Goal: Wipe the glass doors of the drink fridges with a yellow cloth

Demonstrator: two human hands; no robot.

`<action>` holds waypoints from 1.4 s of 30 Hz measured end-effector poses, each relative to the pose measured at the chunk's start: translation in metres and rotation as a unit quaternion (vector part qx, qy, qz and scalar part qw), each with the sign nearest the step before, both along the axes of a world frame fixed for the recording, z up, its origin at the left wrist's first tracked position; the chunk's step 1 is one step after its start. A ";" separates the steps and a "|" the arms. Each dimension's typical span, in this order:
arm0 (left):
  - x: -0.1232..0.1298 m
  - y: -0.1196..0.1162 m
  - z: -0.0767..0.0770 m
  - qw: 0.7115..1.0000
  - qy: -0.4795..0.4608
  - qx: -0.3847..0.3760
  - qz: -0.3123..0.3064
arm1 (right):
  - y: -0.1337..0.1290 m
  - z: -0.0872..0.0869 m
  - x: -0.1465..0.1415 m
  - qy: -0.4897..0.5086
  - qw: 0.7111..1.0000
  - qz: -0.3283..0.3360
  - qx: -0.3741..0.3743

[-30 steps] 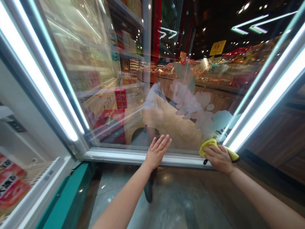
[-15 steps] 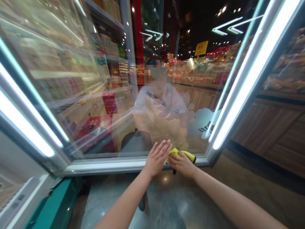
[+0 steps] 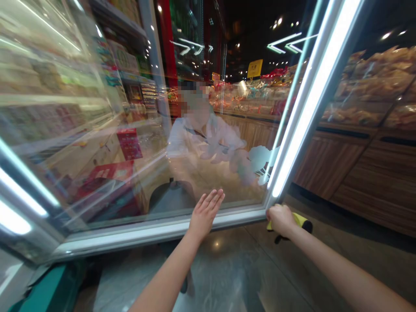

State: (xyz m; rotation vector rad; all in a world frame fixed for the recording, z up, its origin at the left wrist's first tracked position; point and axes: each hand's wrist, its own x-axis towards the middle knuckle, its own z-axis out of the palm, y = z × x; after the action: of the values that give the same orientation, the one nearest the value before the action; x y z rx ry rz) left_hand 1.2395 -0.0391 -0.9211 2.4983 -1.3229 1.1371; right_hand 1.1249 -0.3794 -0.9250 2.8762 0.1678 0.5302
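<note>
A glass door [image 3: 224, 186] with a pale metal frame [image 3: 130, 234] and bright light strips along both sides stands in front of me. My left hand [image 3: 205, 213] lies flat against the lower glass near the bottom rail, fingers stretched out. At the lower right corner of the frame, my right hand [image 3: 281, 220] is closed around a yellow cloth [image 3: 298, 220] with dark edging. Part of the cloth is hidden under the fingers, and its end sticks out to the right. A pale cloud-like sticker [image 3: 260, 158] is on the glass above the right hand.
A person's reflection [image 3: 198, 134] shows in the glass. Wooden cabinets [image 3: 367, 169] with bagged goods [image 3: 373, 86] stand at right. A teal edge [image 3: 48, 290] is at lower left, and grey floor [image 3: 227, 268] lies below the door.
My right hand has moved right with the yellow cloth, from the bottom rail to the frame's corner. The left hand stays on the glass. The view has turned rightward.
</note>
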 end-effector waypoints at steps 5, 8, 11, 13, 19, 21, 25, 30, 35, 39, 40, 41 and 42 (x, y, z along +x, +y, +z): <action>0.000 0.001 0.003 1.000 0.006 0.004 0.001 | 0.013 0.023 0.017 -0.177 0.976 0.013 0.129; 0.000 0.000 0.003 1.000 0.003 0.002 0.001 | 0.033 0.005 0.027 -0.186 0.973 -0.004 0.134; 0.000 -0.001 0.003 1.000 -0.001 0.000 0.003 | 0.046 -0.022 0.027 -0.115 0.987 -0.018 0.107; -0.001 -0.001 0.005 1.000 -0.002 0.001 0.002 | 0.044 -0.033 0.023 -0.083 0.992 -0.003 0.099; 0.000 0.003 0.008 1.000 0.005 0.018 -0.007 | 0.046 -0.040 0.013 -0.104 0.987 -0.033 0.120; 0.000 0.004 0.007 1.000 0.006 0.019 -0.010 | 0.075 -0.048 0.018 -0.087 0.989 -0.004 0.115; 0.001 0.002 0.005 1.000 0.008 0.010 -0.013 | 0.141 -0.056 0.038 -0.017 0.985 0.149 0.085; 0.003 0.006 0.009 0.999 0.021 0.019 -0.030 | 0.100 -0.036 0.026 0.012 0.979 0.182 0.087; 0.005 0.016 0.014 0.996 0.021 0.028 -0.078 | 0.038 -0.033 0.000 -0.052 0.989 0.035 0.131; 0.005 0.016 0.012 0.997 0.012 0.022 -0.067 | 0.094 -0.049 0.017 -0.045 0.987 0.061 0.140; 0.005 0.015 0.012 0.998 0.010 0.022 -0.065 | 0.110 -0.052 0.023 -0.031 0.986 0.095 0.135; 0.005 0.015 0.011 0.998 0.008 0.023 -0.065 | 0.123 -0.053 0.029 -0.012 0.981 0.147 0.122; 0.005 0.015 0.012 0.997 0.008 0.026 -0.067 | 0.129 -0.053 0.032 0.010 0.974 0.203 0.102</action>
State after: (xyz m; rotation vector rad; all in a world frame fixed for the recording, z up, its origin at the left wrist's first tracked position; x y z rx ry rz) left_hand 1.2450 -0.0245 -0.9095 2.4052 -1.5081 1.0644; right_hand 1.1574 -0.2507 -0.9781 3.0548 0.7603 0.6181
